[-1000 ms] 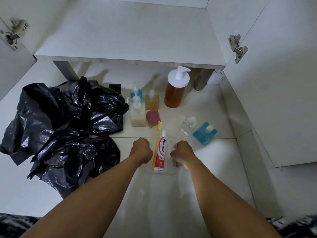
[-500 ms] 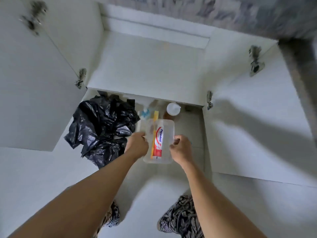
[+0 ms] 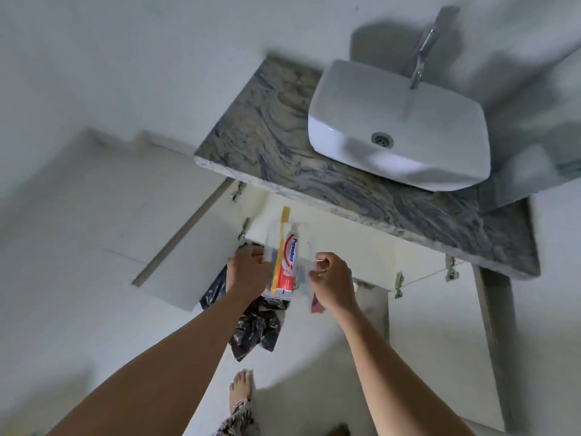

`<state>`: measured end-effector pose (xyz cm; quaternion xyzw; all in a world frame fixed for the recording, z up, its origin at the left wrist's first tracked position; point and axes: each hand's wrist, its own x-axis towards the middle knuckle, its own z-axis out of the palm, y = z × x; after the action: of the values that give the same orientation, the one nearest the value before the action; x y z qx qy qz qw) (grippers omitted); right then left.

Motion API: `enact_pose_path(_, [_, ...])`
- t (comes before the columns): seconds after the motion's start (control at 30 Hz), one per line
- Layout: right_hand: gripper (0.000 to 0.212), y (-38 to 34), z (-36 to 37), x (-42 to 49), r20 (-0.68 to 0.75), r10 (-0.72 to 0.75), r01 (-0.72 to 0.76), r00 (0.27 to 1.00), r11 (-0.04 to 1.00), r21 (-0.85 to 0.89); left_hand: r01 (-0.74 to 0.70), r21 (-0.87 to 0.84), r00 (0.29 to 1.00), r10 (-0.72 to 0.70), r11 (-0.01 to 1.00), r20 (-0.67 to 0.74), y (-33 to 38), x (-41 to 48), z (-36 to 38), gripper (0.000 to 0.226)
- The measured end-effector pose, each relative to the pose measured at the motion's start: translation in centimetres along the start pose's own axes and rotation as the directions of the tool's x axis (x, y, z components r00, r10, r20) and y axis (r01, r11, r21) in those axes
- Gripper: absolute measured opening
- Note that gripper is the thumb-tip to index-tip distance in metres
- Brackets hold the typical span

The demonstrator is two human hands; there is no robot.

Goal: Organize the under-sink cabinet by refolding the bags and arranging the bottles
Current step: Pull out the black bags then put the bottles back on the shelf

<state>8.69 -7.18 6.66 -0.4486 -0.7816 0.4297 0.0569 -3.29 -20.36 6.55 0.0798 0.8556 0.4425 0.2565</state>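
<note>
A clear plastic tray (image 3: 302,239) hangs in the air in front of the cabinet opening, well above the floor. My left hand (image 3: 246,270) grips its left side and my right hand (image 3: 331,283) grips its right side. Inside it lie a red and white toothpaste tube (image 3: 288,262) and a yellow toothbrush (image 3: 280,243). Black garbage bags (image 3: 256,328) lie crumpled on the floor below, partly hidden by my left arm and the tray. The bottles are hidden from view.
A grey marbled countertop (image 3: 267,133) carries a white basin (image 3: 399,127) with a chrome tap (image 3: 421,53). White cabinet doors (image 3: 195,262) stand open at left and right. My bare foot (image 3: 242,393) stands on the white floor below.
I have stood up, lifting the tray with both hands from the floor to near counter height. The view swung upward, so the sink and countertop came into sight and the bottles dropped out.
</note>
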Motion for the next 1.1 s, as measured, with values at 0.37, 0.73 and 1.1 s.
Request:
enact_pose_path(0.37, [0.033, -15.5, 5.4, 11.1, -0.013, -0.024, 0.026, 1.0, 0.988, 0.153, -0.114, -0.089, 0.993, 0.113, 0.99, -0.014, 6.7, 12.6, -11.8, 0.066])
enact_pose_path(0.73, [0.05, -20.1, 7.4, 19.9, 0.007, -0.025, 0.023, 1.0, 0.978, 0.208, -0.135, -0.172, 0.989, 0.121, 0.976, -0.089, 10.2, 24.5, -10.3, 0.067])
enact_pose_path(1.1, [0.054, -19.2, 9.7, 24.3, -0.023, 0.015, -0.011, 1.0, 0.987, 0.159, -0.087, -0.27, 0.995, 0.07, 0.959, -0.07, 9.0, 28.2, -8.7, 0.07])
